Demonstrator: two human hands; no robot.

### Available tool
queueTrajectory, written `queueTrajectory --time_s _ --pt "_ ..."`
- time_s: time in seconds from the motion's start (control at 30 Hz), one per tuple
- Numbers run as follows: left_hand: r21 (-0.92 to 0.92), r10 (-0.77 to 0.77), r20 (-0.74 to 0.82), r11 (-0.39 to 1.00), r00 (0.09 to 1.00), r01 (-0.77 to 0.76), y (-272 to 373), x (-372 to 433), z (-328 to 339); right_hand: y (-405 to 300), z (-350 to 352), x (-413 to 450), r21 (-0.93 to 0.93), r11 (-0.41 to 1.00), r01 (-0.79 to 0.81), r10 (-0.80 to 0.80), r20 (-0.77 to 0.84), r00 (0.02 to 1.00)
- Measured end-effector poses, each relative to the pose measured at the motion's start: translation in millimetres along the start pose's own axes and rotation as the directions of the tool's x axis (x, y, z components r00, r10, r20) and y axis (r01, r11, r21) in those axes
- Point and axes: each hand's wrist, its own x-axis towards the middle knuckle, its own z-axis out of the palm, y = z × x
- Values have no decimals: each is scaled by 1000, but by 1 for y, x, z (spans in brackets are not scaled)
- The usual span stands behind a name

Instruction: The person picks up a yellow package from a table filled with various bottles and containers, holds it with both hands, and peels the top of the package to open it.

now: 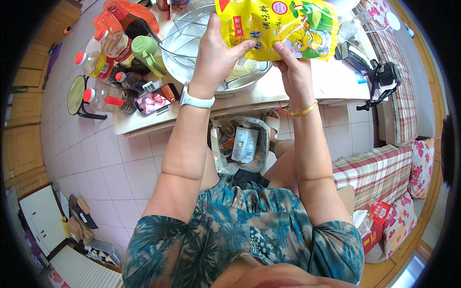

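Note:
Between both hands, a yellow plastic seasoning packet [277,27] with printed writing and a cartoon chick is raised over the table. My left hand [219,50] grips its lower left part with the thumb in front. My right hand [293,70] pinches its lower edge near the middle. Below and behind the packet stands a wide white basin [176,61] with a wire rack [180,39] in it. Pale yellow granules [243,70] lie in the basin's right part, partly hidden by the hands and the packet.
Several red-capped bottles [94,64], a green bottle [149,54] and a phone [157,99] stand or lie at the table's left. A headlamp [387,77] and a dark box [354,57] are at the right. Below the table edge is a lined waste bin [266,138].

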Motion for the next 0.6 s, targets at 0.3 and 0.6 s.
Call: queueTrajectory --time_s 0.3,0.6 --pt "0 13 44 1000 999 -13 -5 1 -3 -2 3 0 -34 999 35 -36 -26 999" --pt "94 63 -34 994 997 -60 27 2 -8 1 2 0 30 997 69 -67 -81 995"
